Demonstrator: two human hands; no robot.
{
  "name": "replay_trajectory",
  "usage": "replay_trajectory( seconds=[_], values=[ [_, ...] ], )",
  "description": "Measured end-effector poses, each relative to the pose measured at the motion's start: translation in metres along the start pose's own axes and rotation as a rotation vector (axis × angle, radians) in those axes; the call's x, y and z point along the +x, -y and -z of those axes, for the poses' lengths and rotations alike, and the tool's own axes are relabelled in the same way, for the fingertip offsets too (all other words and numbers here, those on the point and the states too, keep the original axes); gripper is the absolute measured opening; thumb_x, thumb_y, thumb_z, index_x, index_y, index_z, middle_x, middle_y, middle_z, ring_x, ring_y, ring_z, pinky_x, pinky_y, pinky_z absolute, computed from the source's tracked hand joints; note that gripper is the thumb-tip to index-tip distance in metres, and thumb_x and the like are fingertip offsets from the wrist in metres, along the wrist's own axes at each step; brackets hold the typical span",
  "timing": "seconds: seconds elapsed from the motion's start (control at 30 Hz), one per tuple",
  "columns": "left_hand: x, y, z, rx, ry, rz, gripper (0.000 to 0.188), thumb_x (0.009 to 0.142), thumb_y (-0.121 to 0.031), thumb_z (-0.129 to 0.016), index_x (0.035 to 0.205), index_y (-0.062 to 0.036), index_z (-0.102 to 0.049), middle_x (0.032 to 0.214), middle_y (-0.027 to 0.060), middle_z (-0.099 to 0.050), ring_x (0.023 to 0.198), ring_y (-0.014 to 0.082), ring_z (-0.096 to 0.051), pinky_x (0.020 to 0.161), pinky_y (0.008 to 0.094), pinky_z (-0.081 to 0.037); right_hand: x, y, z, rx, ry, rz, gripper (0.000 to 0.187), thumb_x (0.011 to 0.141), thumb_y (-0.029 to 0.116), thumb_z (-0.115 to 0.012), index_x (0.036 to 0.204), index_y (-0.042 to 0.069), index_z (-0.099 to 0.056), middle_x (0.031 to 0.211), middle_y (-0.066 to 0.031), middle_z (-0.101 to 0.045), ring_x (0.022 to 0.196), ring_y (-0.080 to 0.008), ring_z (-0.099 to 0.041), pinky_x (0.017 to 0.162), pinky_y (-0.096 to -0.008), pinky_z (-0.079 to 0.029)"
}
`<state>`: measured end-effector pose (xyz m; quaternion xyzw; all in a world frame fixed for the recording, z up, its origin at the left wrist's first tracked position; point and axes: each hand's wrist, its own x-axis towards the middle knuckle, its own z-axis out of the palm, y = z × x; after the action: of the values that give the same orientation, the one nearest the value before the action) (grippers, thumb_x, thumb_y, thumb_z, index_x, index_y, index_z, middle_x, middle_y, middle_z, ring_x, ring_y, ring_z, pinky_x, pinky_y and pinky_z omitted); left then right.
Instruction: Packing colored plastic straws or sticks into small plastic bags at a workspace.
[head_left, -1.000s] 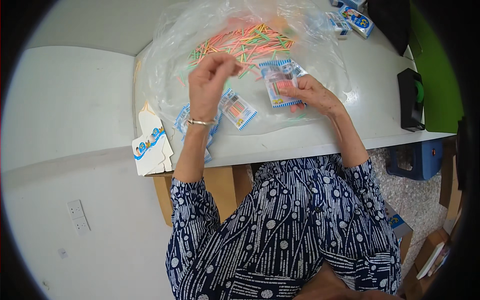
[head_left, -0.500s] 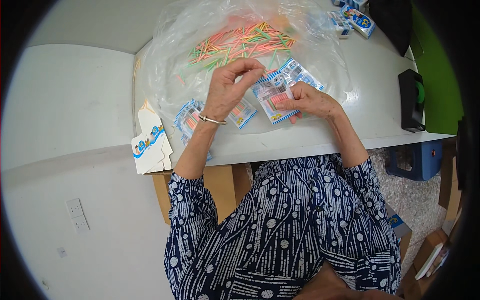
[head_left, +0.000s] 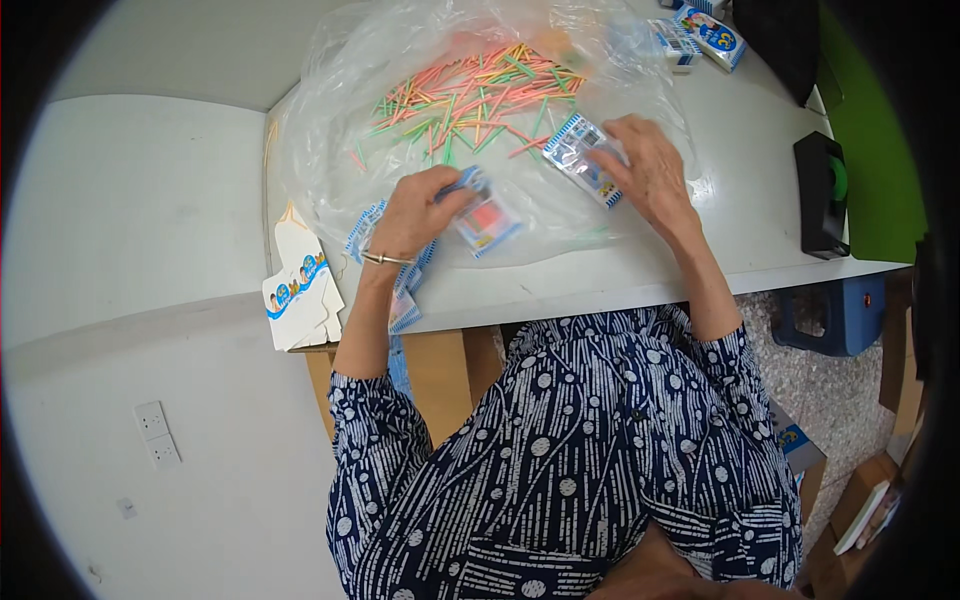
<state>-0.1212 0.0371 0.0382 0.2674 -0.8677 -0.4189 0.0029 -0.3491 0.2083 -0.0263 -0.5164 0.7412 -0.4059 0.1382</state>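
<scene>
My left hand (head_left: pixel 412 212) is closed on the top edge of a small clear-and-blue packet (head_left: pixel 487 222). The packet is blurred by motion, and a pinkish patch shows through it. Under and beside that wrist lie several similar packets (head_left: pixel 403 308), partly hidden by my arm. Farther right, my right hand (head_left: pixel 652 168) has its thumb and fingers closed on the right side of another blue-and-white packet (head_left: pixel 578 158). Beyond both hands, a loose pile of thin pink, green and yellow sticks (head_left: pixel 480 95) lies in a large clear plastic bag (head_left: pixel 335 130).
Flat white printed cartons (head_left: pixel 305 290) lie at the table's left corner. Small printed boxes (head_left: pixel 712 38) are at the far right. A black tape dispenser (head_left: pixel 815 200) stands near the right edge by a green panel (head_left: pixel 880 150). A blue stool (head_left: pixel 845 318) is below.
The packet with sticks has passed from my right hand to my left, which has moved left and down with it. My right hand has moved up and right and taken hold of another packet.
</scene>
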Motion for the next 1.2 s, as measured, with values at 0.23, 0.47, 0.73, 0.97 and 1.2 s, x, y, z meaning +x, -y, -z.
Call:
replay_trajectory(
  seconds=[0.23, 0.47, 0.73, 0.97, 1.2],
  values=[
    [0.008, -0.009, -0.017, 0.948, -0.385, -0.202, 0.029, 0.071, -0.024, -0.072, 0.088, -0.0029, -0.063, 0.091, 0.0106, -0.063, 0.085, 0.0306, -0.058, 0.071, 0.039, -0.045, 0.001, -0.025, -0.02, -0.342, -0.18, 0.071, 0.022, 0.074, 0.015, -0.07, 0.089, 0.001, -0.061, 0.096, -0.0116, -0.054, 0.087, -0.0294, -0.052, 0.077, -0.0388, -0.044],
    [0.062, -0.016, -0.05, 0.606, -0.432, -0.485, 0.03, 0.074, -0.024, -0.073, 0.093, -0.0031, -0.064, 0.095, 0.0111, -0.065, 0.086, 0.0298, -0.059, 0.073, 0.0388, -0.046, 0.006, -0.035, -0.028, -0.385, -0.247, 0.126, 0.015, 0.075, 0.007, -0.067, 0.087, 0.002, -0.061, 0.093, -0.0087, -0.055, 0.088, -0.0283, -0.053, 0.076, -0.0379, -0.042],
    [0.089, -0.03, -0.053, -0.057, -0.215, -0.265, 0.024, 0.078, -0.021, -0.071, 0.091, -0.0013, -0.067, 0.08, 0.0023, -0.066, 0.076, 0.0123, -0.057, 0.068, 0.0283, -0.045, 0.003, -0.001, -0.008, -0.116, -0.326, 0.311, 0.024, 0.079, 0.01, -0.066, 0.102, 0.005, -0.06, 0.099, -0.0096, -0.06, 0.088, -0.0259, -0.057, 0.078, -0.0351, -0.04],
    [0.063, -0.033, -0.054, -0.116, -0.269, -0.252, 0.013, 0.081, -0.012, -0.067, 0.088, -0.0006, -0.069, 0.073, 0.0011, -0.063, 0.067, 0.0068, -0.051, 0.062, 0.0228, -0.041, 0.002, 0.009, -0.01, 0.53, 0.051, -0.039, 0.023, 0.083, 0.018, -0.064, 0.097, 0.0, -0.065, 0.071, -0.0043, -0.06, 0.06, -0.0082, -0.05, 0.051, -0.0252, -0.037],
    [0.055, -0.02, -0.057, -0.142, -0.268, -0.21, 0.016, 0.079, -0.016, -0.066, 0.086, -0.0013, -0.068, 0.068, 0.0134, -0.06, 0.06, 0.0195, -0.054, 0.057, 0.0303, -0.041, 0.0, 0.008, -0.021, 0.503, 0.044, -0.062, 0.02, 0.086, 0.018, -0.062, 0.087, -0.001, -0.065, 0.06, -0.0007, -0.052, 0.056, -0.0069, -0.043, 0.05, -0.0251, -0.034]
  ],
)
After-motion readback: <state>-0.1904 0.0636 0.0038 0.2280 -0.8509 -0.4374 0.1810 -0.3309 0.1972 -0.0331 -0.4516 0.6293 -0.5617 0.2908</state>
